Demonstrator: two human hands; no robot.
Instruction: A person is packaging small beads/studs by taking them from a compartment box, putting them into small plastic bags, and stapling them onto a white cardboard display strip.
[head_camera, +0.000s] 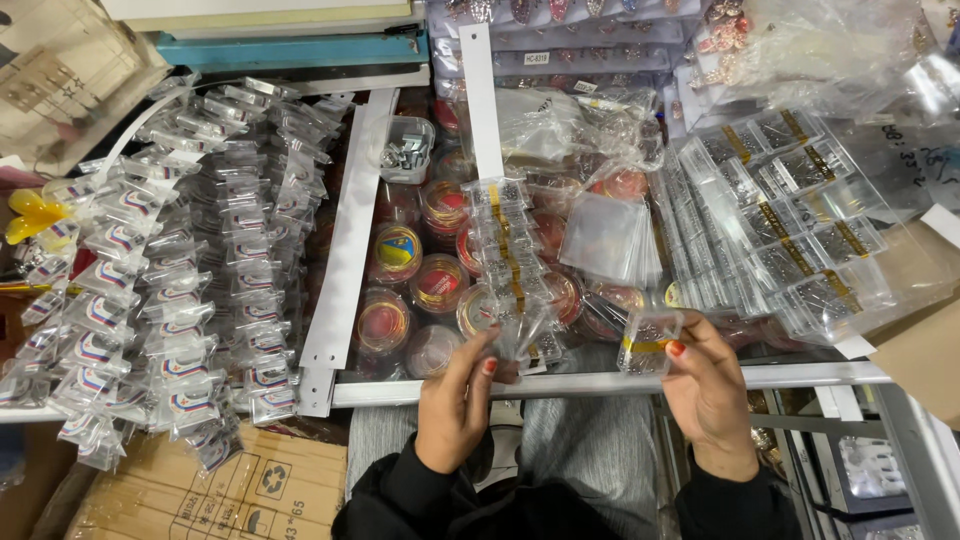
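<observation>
The desk is packed full, with clear bags and little tubs all over it. The right hand has its fingers pinched shut on a small clear box with a yellow band, held just above the desk's front edge. The left hand has its fingers closed on the bottom end of a long strip of clear packets. The strip runs away from the person, lying over round tubs with red and gold lids. The box and the strip's end are near each other but do not touch.

To the right lies a heap of more clear boxes. To the left, many small bags with striped pieces inside lie in rows.

The strip looks floppy, so I think a hard tug could drag it off the tubs. The box is held only by its edge, so it could slip and get lost among the tubs.
</observation>
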